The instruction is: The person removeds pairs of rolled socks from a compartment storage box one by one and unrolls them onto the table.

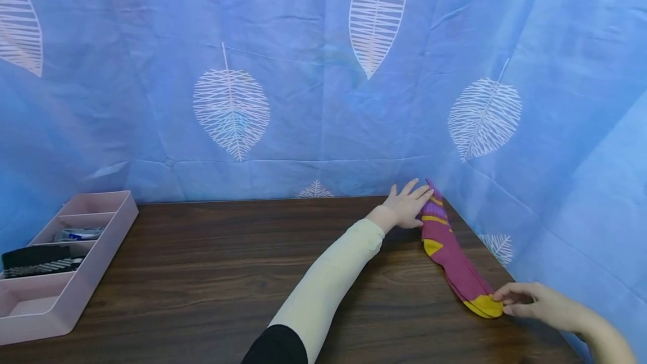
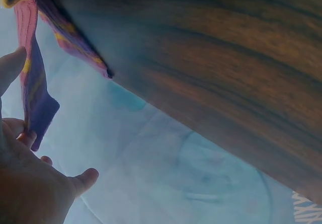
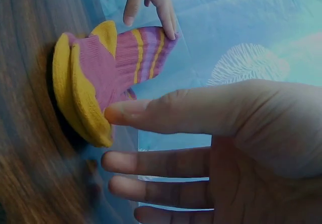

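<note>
A pair of maroon socks with yellow toes and heels and purple-and-yellow striped cuffs lies along the right side of the table. At the far end, my left hand has its fingers spread, and fingertips hold the lifted edge of one striped cuff. The other cuff lies apart from it at the table edge. My right hand pinches the near yellow toe between thumb and index finger. In the right wrist view the thumb hides the index finger, and the other fingers extend below it.
A pink divided tray stands at the left, with a dark striped item and a small clear packet in its compartments. Blue leaf-patterned curtain hangs behind and right of the wooden table.
</note>
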Motion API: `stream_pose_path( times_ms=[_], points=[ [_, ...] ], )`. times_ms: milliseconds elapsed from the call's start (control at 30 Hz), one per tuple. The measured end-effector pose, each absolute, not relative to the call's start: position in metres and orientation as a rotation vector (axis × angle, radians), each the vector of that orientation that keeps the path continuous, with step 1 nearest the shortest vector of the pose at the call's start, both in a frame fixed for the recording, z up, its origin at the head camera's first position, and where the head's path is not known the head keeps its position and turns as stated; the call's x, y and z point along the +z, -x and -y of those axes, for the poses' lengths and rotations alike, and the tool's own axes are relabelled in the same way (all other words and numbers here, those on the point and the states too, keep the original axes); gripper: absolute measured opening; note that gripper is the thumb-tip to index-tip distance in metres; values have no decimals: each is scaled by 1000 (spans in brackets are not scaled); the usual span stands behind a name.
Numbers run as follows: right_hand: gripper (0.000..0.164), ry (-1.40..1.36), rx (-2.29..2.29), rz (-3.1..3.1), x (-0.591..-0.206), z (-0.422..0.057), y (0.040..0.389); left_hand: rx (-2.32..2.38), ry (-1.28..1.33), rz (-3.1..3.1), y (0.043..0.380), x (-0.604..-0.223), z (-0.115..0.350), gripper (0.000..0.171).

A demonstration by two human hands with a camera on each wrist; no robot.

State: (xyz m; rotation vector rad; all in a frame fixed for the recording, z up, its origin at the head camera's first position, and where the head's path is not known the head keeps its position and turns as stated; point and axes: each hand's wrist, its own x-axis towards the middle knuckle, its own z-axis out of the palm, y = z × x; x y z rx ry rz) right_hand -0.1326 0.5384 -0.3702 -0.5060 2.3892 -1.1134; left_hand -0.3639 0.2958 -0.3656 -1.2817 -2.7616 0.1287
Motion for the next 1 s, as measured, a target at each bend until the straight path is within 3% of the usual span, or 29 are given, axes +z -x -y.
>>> stream_pose_path(
  times_ms=[333,1000],
  points=[
    [37,288,-962,-2492,-362,-532,130,126,1295,2780,363,-369,-295,88],
    [42,323,-1152,-2311,-361,-535,130,136,1291,2781,363,-374,-295,87]
  ],
)
